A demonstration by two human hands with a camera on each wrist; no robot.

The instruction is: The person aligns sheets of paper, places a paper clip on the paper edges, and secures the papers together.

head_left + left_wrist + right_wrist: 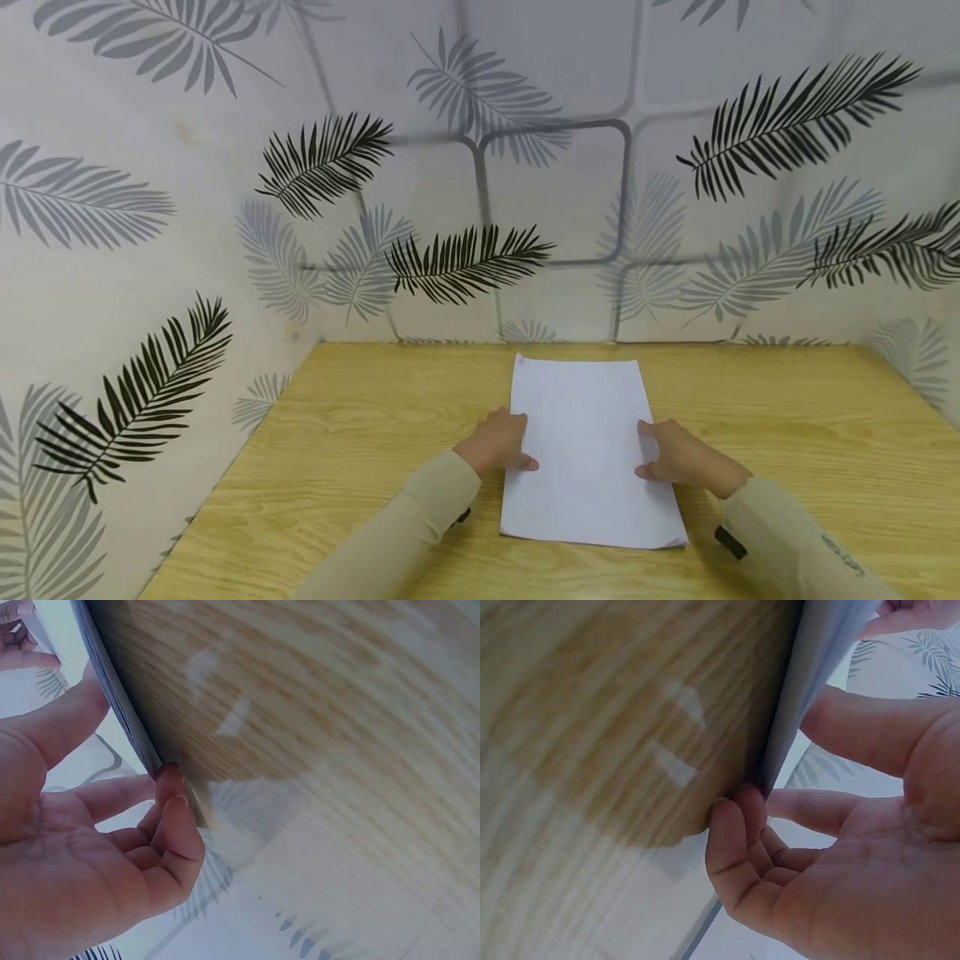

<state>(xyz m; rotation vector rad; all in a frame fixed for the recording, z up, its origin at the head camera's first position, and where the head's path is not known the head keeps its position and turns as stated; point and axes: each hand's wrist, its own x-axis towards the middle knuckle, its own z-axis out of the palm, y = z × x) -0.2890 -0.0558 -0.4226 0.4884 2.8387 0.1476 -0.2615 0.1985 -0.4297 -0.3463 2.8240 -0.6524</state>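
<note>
A thin stack of white paper (581,458) lies upright-wise on the wooden table in the head view, its near right corner curling slightly. At its upper left corner is a small reddish mark (522,361) shaped like a paper clip. My left hand (498,442) grips the stack's left edge, thumb over the top face. On the opposite edge, my right hand (678,454) holds it the same way. Both wrist views show the layered paper edge (120,694) between thumb and fingers, with fingertips curled at the edge by the tabletop.
Wood-grain tabletop (360,417) extends on both sides of the paper. Behind it rises a wall (555,200) covered with a leaf pattern, and another patterned wall (97,283) stands along the left. A dark band (730,542) shows under the right sleeve.
</note>
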